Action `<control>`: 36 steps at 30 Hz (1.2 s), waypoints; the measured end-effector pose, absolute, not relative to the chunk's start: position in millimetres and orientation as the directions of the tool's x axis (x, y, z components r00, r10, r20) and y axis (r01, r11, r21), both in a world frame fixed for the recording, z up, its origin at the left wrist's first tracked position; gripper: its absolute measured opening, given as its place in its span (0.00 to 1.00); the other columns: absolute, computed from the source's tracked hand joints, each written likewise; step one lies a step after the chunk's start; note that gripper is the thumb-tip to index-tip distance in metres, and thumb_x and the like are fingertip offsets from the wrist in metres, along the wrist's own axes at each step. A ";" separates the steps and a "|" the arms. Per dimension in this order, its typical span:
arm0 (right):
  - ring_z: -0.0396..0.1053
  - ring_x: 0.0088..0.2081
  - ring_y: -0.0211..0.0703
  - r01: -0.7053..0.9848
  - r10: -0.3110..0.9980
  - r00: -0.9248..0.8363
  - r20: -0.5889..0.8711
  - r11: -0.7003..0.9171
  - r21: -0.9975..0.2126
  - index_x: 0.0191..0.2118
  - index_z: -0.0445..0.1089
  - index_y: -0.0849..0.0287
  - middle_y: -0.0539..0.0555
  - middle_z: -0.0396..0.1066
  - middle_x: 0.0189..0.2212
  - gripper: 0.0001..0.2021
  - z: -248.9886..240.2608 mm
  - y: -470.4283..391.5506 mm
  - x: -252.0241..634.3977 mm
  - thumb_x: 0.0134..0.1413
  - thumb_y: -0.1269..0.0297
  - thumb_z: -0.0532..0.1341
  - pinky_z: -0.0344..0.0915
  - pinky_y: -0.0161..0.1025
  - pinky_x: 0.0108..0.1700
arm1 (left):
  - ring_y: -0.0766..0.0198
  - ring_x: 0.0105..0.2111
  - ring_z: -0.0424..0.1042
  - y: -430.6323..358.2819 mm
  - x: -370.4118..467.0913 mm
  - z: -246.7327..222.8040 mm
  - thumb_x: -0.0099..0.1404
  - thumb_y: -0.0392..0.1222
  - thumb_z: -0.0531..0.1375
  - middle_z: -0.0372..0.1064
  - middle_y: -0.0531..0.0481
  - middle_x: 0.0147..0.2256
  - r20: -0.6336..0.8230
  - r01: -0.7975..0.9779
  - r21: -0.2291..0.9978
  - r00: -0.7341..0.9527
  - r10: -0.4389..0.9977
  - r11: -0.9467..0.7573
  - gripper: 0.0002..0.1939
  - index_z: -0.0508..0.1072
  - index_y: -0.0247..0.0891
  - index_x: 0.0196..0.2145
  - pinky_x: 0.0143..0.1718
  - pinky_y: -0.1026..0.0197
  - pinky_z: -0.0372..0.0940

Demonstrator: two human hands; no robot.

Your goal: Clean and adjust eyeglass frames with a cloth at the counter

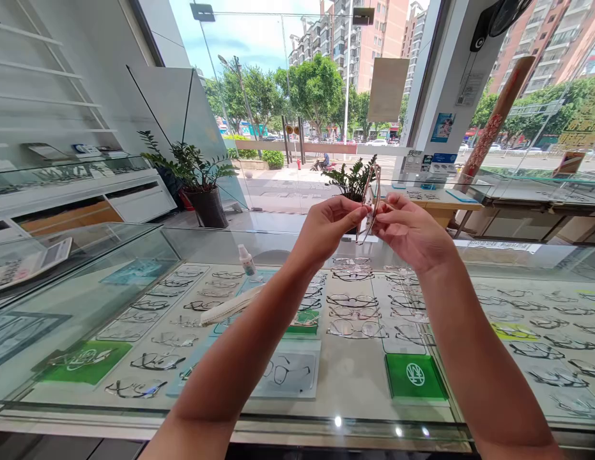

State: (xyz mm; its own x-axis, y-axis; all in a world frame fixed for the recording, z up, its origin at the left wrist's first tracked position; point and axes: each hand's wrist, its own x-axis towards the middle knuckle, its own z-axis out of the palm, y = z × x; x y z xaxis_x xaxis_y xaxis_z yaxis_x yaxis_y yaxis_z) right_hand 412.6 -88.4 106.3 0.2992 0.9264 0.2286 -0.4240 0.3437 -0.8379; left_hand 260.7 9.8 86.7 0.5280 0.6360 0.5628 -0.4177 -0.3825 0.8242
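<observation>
A pair of eyeglasses (377, 182) with a thin frame is held up in front of me above the glass counter, turned nearly edge-on. My left hand (328, 230) pinches it from the left between thumb and fingers. From the other side, my right hand (415, 233) is closed with its fingertips on the frame. A thin, light-coloured length shows by the right fingers; whether it is part of the glasses I cannot tell. Below my hands, rows of eyeglasses (352, 300) lie inside the counter. A small white bottle (248, 262) stands on top, beside a long whitish case (227, 308).
The glass display counter (388, 425) spans the front, with green logo blocks (415, 375) inside. A calculator-like device (36, 262) is at the left. Potted plants (208, 207) stand beyond, before a glass front facing the street. Another display table (441, 207) is at the right.
</observation>
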 end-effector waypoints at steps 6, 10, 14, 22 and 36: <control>0.68 0.37 0.38 -0.479 0.925 0.312 0.219 0.352 -0.804 0.34 0.70 0.54 0.48 0.70 0.34 0.21 106.5 -87.8 410.3 0.36 0.82 0.74 0.70 0.37 0.39 | 0.60 0.42 0.79 10.3 264.1 84.9 0.58 0.55 0.77 0.83 0.47 0.39 0.567 -0.445 0.818 0.521 0.638 -0.364 0.17 0.81 0.41 0.33 0.48 0.54 0.73; 0.70 0.38 0.38 -0.474 0.924 0.311 0.223 0.354 -0.806 0.33 0.69 0.54 0.49 0.71 0.35 0.20 104.7 -86.0 411.8 0.38 0.79 0.76 0.70 0.37 0.38 | 0.62 0.40 0.79 12.1 264.7 84.7 0.58 0.54 0.78 0.83 0.47 0.38 0.584 -0.454 0.806 0.501 0.638 -0.380 0.17 0.81 0.40 0.33 0.46 0.56 0.73; 0.72 0.39 0.39 -0.464 0.916 0.331 0.228 0.369 -0.805 0.31 0.67 0.53 0.48 0.72 0.35 0.21 101.3 -82.8 413.3 0.38 0.77 0.78 0.73 0.39 0.41 | 0.63 0.38 0.77 10.9 264.6 85.3 0.60 0.54 0.77 0.82 0.48 0.35 0.595 -0.460 0.796 0.480 0.644 -0.393 0.16 0.81 0.41 0.33 0.43 0.57 0.72; 0.73 0.45 0.42 -0.457 0.907 0.351 0.232 0.382 -0.803 0.27 0.65 0.53 0.49 0.72 0.34 0.23 98.1 -77.9 413.0 0.36 0.76 0.80 0.73 0.39 0.44 | 0.62 0.40 0.78 9.1 264.2 85.4 0.62 0.53 0.76 0.83 0.47 0.39 0.569 -0.448 0.813 0.475 0.672 -0.372 0.13 0.81 0.42 0.32 0.44 0.57 0.71; 0.71 0.43 0.45 -0.362 0.898 0.328 0.294 0.407 -0.839 0.30 0.60 0.51 0.47 0.68 0.32 0.25 100.5 -81.7 407.6 0.36 0.73 0.78 0.72 0.45 0.47 | 0.65 0.36 0.74 8.8 269.6 82.6 0.58 0.54 0.78 0.80 0.49 0.34 0.613 -0.500 0.775 0.449 0.650 -0.386 0.17 0.80 0.41 0.32 0.42 0.58 0.70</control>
State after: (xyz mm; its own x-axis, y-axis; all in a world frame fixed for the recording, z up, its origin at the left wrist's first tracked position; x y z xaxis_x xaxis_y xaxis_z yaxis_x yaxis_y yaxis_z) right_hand 407.6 -81.7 100.5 0.3283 0.8977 0.2938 -0.3620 0.4068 -0.8387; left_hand 269.6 8.8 82.6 0.4492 0.6500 0.6130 -0.4999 -0.3858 0.7754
